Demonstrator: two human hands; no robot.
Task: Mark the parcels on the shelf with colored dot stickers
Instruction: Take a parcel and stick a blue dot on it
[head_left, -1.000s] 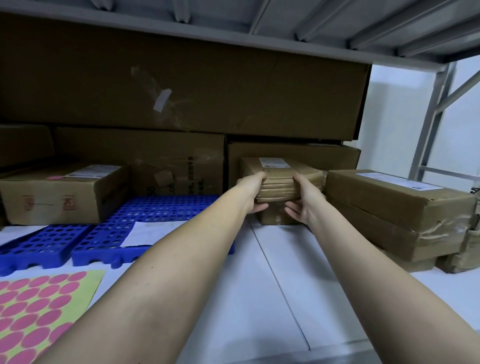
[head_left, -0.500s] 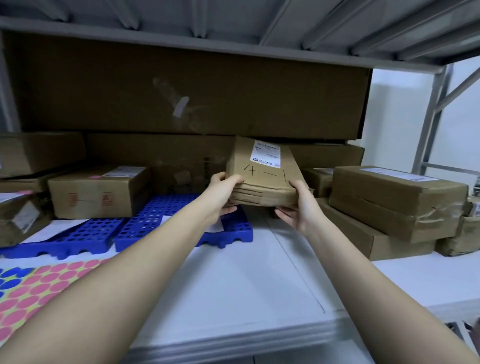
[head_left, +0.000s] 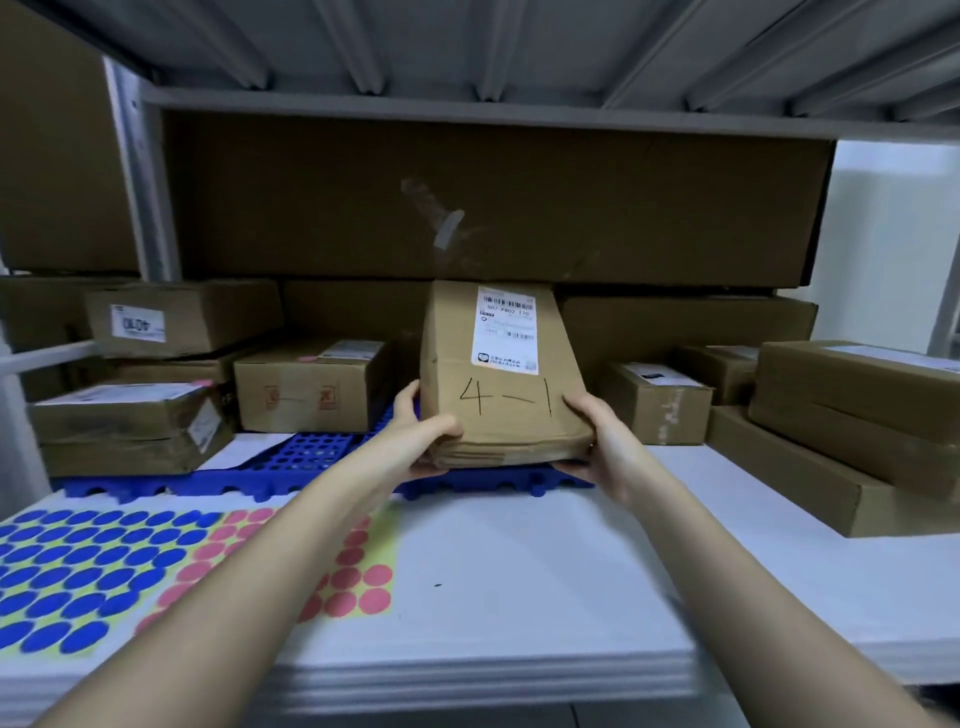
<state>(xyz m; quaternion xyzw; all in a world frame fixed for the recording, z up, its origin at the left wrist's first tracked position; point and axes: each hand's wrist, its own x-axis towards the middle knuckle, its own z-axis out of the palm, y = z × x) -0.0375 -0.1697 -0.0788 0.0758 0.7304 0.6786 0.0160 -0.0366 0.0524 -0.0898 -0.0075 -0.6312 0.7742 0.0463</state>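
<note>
A flat brown parcel (head_left: 498, 374) with a white label and "4-1" written on it is tilted up, its top face toward me, above the blue pallet (head_left: 311, 457). My left hand (head_left: 421, 441) grips its near left corner and my right hand (head_left: 602, 441) grips its near right corner. On the white shelf (head_left: 545, 571) at the lower left lie a sheet of blue dot stickers (head_left: 78, 566) and a sheet of pink dot stickers (head_left: 358, 582), partly hidden by my left forearm.
Cardboard parcels stand on both sides: a box (head_left: 311, 389) and stacked boxes (head_left: 130, 426) on the left, a small box (head_left: 654, 405) and stacked flat boxes (head_left: 852, 415) on the right. A large carton (head_left: 493, 202) hangs close above. A metal post (head_left: 140, 171) stands at left.
Both hands have lifted the parcel off its stack, brought it toward me and to the left, and tilted it so its labelled face shows. The view has shifted back and left.
</note>
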